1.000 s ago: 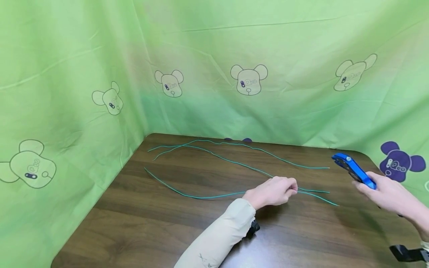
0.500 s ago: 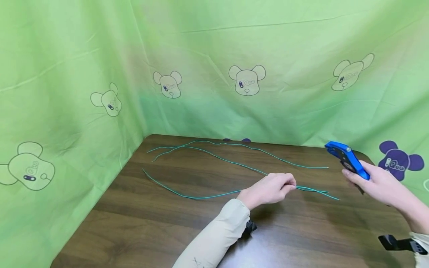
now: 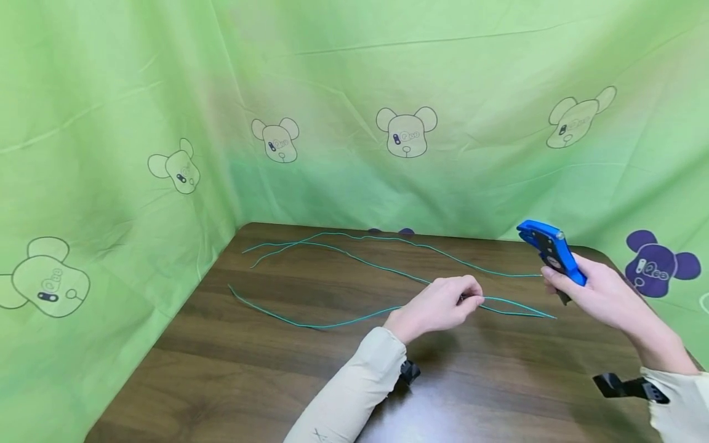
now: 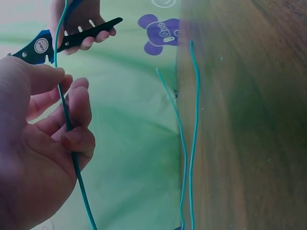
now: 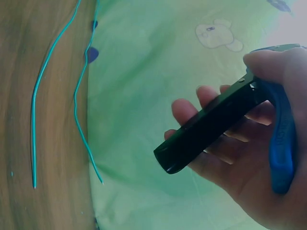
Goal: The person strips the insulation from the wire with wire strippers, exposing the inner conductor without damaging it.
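Left hand (image 3: 434,307) pinching one green wire (image 4: 74,158), right hand (image 3: 600,292) gripping blue pliers (image 3: 554,251). Probably lining up; next calls for wire end to meet pliers.

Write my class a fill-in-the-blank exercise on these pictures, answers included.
The blue and black hand tool is in the person's ____ hand.
In the head view, ____ thin turquoise wires show.
The left hand pinches ____ of them.
The printed fabric behind the brown wooden table is mainly ____.
Missing words: right; three; one; green.
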The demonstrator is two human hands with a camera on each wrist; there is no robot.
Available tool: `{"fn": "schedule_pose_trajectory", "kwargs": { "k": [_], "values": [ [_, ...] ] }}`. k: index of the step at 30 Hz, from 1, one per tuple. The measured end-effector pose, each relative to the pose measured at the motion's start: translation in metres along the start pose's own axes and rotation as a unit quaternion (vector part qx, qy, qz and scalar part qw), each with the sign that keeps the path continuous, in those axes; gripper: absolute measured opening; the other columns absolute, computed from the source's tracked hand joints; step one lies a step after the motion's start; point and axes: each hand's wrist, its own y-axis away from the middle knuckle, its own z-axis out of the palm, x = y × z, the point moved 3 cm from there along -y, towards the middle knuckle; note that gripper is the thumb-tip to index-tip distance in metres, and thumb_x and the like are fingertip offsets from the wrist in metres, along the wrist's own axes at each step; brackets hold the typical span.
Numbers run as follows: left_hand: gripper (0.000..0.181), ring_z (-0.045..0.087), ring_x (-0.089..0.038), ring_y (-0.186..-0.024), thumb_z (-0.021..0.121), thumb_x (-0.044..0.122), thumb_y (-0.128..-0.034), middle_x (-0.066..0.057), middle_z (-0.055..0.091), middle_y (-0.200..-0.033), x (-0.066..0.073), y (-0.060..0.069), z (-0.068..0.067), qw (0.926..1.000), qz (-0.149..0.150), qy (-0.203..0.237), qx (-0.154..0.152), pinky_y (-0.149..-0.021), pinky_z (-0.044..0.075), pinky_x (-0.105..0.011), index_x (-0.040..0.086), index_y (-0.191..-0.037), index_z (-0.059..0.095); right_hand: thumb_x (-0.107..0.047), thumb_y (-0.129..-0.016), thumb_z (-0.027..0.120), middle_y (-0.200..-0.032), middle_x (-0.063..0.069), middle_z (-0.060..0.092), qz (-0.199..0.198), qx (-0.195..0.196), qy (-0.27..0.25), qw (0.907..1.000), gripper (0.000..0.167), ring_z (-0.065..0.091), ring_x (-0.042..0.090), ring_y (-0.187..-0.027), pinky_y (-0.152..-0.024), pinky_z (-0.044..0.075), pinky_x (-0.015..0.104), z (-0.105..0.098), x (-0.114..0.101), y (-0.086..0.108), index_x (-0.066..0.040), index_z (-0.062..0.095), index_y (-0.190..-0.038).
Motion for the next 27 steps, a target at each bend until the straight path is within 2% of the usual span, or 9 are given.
{"fn": "schedule_pose_trajectory", "kwargs": {
  "k": [5,14,17,21,27],
  "values": [
    [0.011,0.050,0.009,-0.074,0.052,0.028,-0.1017,0.020,0.058,-0.085,-0.003,0.003,-0.010,0.9997,0.003,0.014,0.021,-0.071,0.038,-0.003,0.023,-0.102,0.062,-0.029,-0.099,0.057,-0.081,-0.003,0.074,-0.006,0.010,-0.009,0.9999,0.032,0.060,-0.008,-0.073,-0.059,0.040,0.021,0.002,-0.005,-0.003,-0.005,0.061,-0.121],
    [0.016,0.051,0.007,-0.072,0.051,0.029,-0.1021,0.017,0.060,-0.085,-0.011,0.009,-0.031,0.9977,0.004,0.044,0.051,-0.071,0.040,-0.004,0.021,-0.104,0.064,-0.025,-0.103,0.050,-0.088,-0.007,0.074,-0.041,-0.005,-0.033,0.9986,0.025,0.061,-0.012,-0.083,-0.065,0.046,0.016,0.007,-0.020,-0.008,-0.007,0.064,-0.111],
    [0.017,0.051,0.006,-0.073,0.050,0.030,-0.1025,0.017,0.060,-0.086,-0.015,0.011,-0.039,0.9969,0.005,0.049,0.062,-0.071,0.040,-0.004,0.020,-0.104,0.064,-0.023,-0.102,0.053,-0.091,-0.008,0.075,-0.052,-0.003,-0.029,0.9982,0.027,0.055,-0.017,-0.087,-0.064,0.045,0.017,0.007,-0.022,-0.010,-0.004,0.063,-0.119],
    [0.016,0.050,0.004,-0.071,0.051,0.028,-0.1023,0.014,0.059,-0.083,-0.018,0.014,-0.049,0.9954,0.009,0.047,0.082,-0.068,0.039,-0.005,0.019,-0.101,0.064,-0.020,-0.100,0.056,-0.090,-0.013,0.074,-0.060,-0.011,-0.032,0.9976,0.036,0.057,-0.014,-0.084,-0.063,0.045,0.019,0.007,-0.027,-0.013,0.001,0.057,-0.129],
    [0.015,0.047,0.001,-0.068,0.053,0.028,-0.1016,0.011,0.056,-0.078,-0.022,0.017,-0.062,0.9929,0.005,0.056,0.105,-0.065,0.038,-0.008,0.019,-0.095,0.063,-0.028,-0.102,0.052,-0.084,-0.007,0.073,-0.036,-0.031,-0.057,0.9972,0.027,0.066,-0.001,-0.079,-0.069,0.042,0.013,0.011,-0.042,-0.020,-0.005,0.065,-0.109]
  ]
}}
